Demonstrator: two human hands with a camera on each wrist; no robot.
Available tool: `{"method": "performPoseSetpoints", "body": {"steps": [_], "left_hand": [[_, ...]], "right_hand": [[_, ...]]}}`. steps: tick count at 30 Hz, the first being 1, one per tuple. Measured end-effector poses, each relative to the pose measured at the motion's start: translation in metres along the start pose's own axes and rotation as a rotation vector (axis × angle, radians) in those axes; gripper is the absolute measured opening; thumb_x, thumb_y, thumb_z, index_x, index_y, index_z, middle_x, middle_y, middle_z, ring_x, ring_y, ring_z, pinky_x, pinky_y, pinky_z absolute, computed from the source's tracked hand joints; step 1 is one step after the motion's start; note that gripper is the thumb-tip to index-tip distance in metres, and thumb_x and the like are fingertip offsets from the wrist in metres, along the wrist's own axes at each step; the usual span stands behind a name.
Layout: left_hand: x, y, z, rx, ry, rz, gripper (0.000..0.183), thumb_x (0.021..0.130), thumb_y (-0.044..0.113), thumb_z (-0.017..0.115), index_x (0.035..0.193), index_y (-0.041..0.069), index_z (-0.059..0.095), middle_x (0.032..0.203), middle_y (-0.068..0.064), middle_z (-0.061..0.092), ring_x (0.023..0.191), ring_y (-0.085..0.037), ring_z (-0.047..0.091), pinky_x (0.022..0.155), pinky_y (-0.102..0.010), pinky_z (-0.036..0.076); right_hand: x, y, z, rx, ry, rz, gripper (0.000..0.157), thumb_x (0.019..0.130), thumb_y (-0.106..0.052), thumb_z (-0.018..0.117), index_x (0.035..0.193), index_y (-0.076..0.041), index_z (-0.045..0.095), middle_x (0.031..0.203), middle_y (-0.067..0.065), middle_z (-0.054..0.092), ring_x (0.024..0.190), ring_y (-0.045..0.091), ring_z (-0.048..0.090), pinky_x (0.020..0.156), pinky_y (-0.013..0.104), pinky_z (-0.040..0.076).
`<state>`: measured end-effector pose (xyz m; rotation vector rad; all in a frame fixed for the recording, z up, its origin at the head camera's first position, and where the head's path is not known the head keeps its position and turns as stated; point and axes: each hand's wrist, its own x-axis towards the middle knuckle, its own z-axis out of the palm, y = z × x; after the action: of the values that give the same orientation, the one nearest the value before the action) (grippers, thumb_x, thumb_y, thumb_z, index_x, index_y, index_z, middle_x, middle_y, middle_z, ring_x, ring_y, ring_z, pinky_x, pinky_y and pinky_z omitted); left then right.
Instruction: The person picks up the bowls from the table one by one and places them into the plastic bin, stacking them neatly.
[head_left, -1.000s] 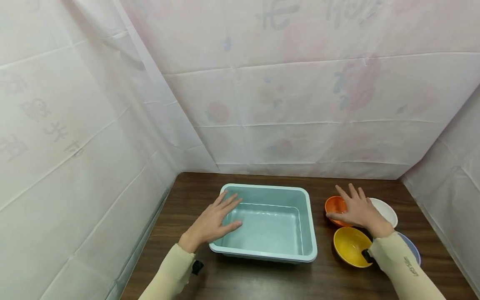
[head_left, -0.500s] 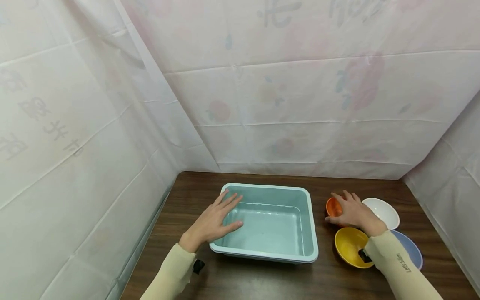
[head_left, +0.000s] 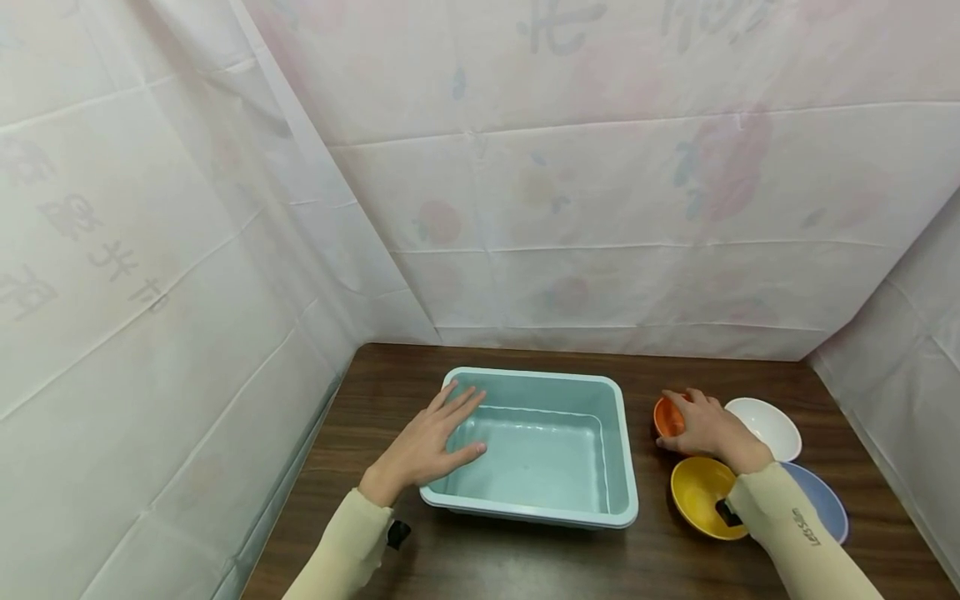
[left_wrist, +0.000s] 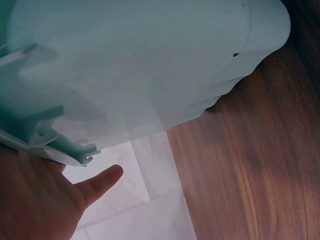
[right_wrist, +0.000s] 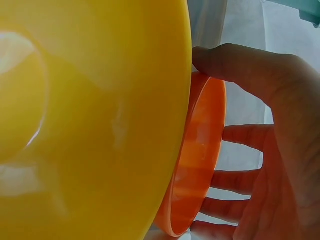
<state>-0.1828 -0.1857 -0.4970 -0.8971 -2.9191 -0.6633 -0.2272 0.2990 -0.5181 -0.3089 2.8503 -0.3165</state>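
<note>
Orange bowl (head_left: 667, 419) partly behind right hand (head_left: 711, 430)

Crockery and hung sheets around me on a dark wooden table (head_left: 525, 562).
I am seeing a glossy yellow bowl (head_left: 701, 493) standing nearest on my right, and close up in the right wrist view it is filling much of the left side. Farther off, a white bowl (head_left: 765, 427) is sitting near the table's right edge, and a blue dish (head_left: 823, 507) is lying just on the near side of it, partly covered from me. Behind the table a creased white back sheet (head_left: 525, 292) is hanging, showing a faded pink-red fruit print (head_left: 731, 167) and faint grey characters (head_left: 566, 27). A left sheet (head_left: 112, 375) and a right sheet (head_left: 922, 333) are closing in the sides.
</note>
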Motion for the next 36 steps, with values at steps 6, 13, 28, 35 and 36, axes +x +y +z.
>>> {"method": "performPoseSetpoints", "body": {"steps": [6, 13, 28, 35, 36], "left_hand": [[-0.001, 0.0, 0.0, -0.003, -0.003, 0.0, 0.079, 0.1, 0.064, 0.051, 0.165, 0.029, 0.024, 0.17, -0.002, 0.03, 0.162, -0.029, 0.009, 0.121, -0.065, 0.028], [0.0, 0.0, 0.0, 0.002, -0.005, 0.006, 0.079, 0.1, 0.063, 0.051, 0.166, 0.028, 0.023, 0.17, -0.004, 0.03, 0.161, -0.03, 0.009, 0.121, -0.065, 0.028], [-0.001, 0.001, -0.002, -0.005, -0.003, 0.008, 0.081, 0.099, 0.063, 0.053, 0.165, 0.028, 0.023, 0.17, -0.005, 0.028, 0.161, -0.03, 0.01, 0.121, -0.064, 0.028], [0.0, 0.002, -0.003, 0.004, -0.003, 0.016, 0.08, 0.1, 0.061, 0.054, 0.165, 0.026, 0.024, 0.17, -0.007, 0.027, 0.161, -0.033, 0.01, 0.121, -0.065, 0.029], [0.0, 0.002, -0.003, 0.004, -0.004, 0.015, 0.08, 0.1, 0.062, 0.054, 0.165, 0.026, 0.024, 0.171, -0.007, 0.027, 0.161, -0.032, 0.01, 0.121, -0.065, 0.029]], "right_hand": [[0.0, -0.002, -0.001, 0.009, -0.003, 0.003, 0.095, 0.079, -0.054, 0.081, 0.151, -0.002, 0.046, 0.141, 0.041, 0.042, 0.118, 0.061, 0.049, 0.088, 0.074, 0.05], [0.001, -0.004, -0.003, 0.008, 0.009, -0.014, 0.092, 0.082, -0.053, 0.08, 0.152, -0.004, 0.046, 0.143, 0.04, 0.042, 0.118, 0.06, 0.049, 0.089, 0.074, 0.05], [0.0, -0.025, -0.028, -0.065, 0.109, -0.057, 0.085, 0.083, -0.053, 0.076, 0.153, -0.012, 0.048, 0.142, 0.037, 0.045, 0.116, 0.057, 0.051, 0.089, 0.073, 0.048], [-0.004, -0.042, -0.053, -0.097, 0.141, -0.072, 0.085, 0.084, -0.055, 0.073, 0.154, -0.015, 0.047, 0.145, 0.037, 0.043, 0.118, 0.059, 0.05, 0.091, 0.076, 0.046], [-0.005, -0.044, -0.056, -0.104, 0.15, -0.076, 0.085, 0.084, -0.056, 0.072, 0.155, -0.015, 0.046, 0.145, 0.036, 0.044, 0.119, 0.058, 0.05, 0.091, 0.075, 0.045]]}}
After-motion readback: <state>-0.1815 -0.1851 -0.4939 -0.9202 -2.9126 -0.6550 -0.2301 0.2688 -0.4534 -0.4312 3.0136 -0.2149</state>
